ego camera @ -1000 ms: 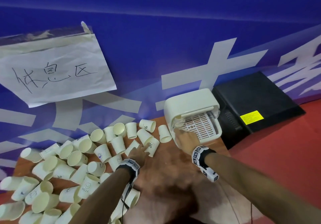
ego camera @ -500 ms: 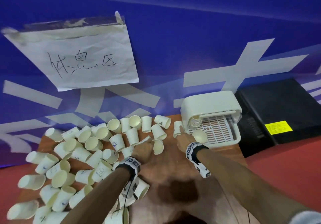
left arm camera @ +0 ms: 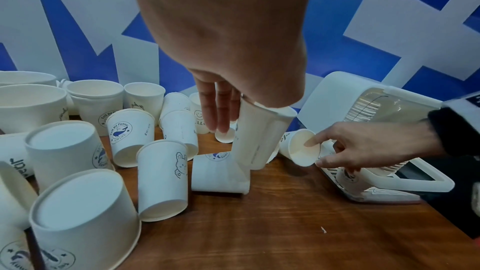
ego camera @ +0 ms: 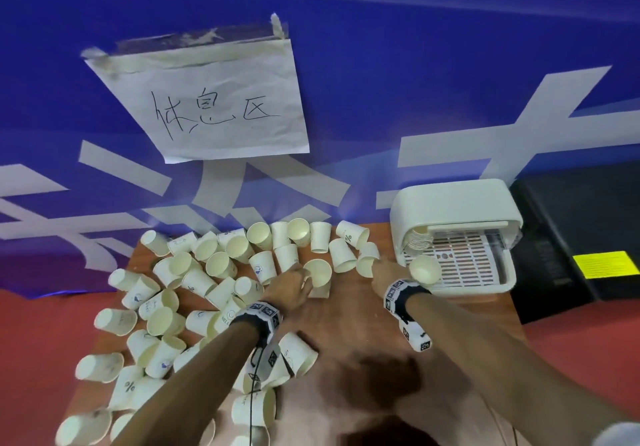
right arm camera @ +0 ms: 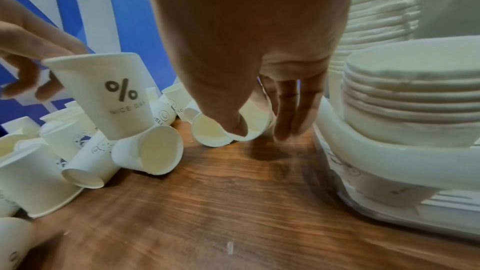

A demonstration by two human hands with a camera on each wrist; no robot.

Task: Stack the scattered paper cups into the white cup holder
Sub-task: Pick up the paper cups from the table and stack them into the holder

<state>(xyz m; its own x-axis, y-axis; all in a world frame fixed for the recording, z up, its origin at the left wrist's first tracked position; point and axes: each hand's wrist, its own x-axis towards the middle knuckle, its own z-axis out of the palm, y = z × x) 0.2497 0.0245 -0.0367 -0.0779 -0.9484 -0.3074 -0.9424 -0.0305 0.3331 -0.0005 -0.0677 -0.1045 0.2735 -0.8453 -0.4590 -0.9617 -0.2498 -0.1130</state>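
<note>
On the wooden table, loads of paper cups lie scattered, mostly toward the left side. Left hand pinches a "%" cup by its rim, lifted clear of the pile. Right hand has its thumb hooked inside a tipped cup, gripping it just beside the white cup holder, which already has nested cups stacked in it. Blue banner behind, paper sign taped on.
</note>
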